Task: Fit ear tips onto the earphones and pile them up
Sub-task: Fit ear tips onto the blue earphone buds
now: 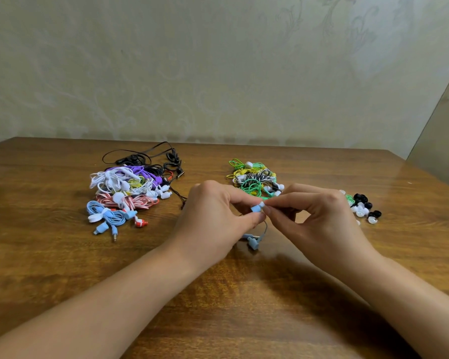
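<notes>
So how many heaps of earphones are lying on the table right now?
2. One multicoloured heap of earphones lies on the table beyond the left hand; a green and yellow heap lies behind the right hand, which may hide part of it.

Left hand and right hand on bare forearms: sleeveless to the frame edge, short unpainted nails.

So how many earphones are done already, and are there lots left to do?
I can't count them exactly. The big pile on the left looks finished: several buds there wear white tips. Now the left hand holds a blue earbud while the right hand pinches at its end; its other bud lies below. The green and yellow bundle and the loose tips look like what's left.
</notes>
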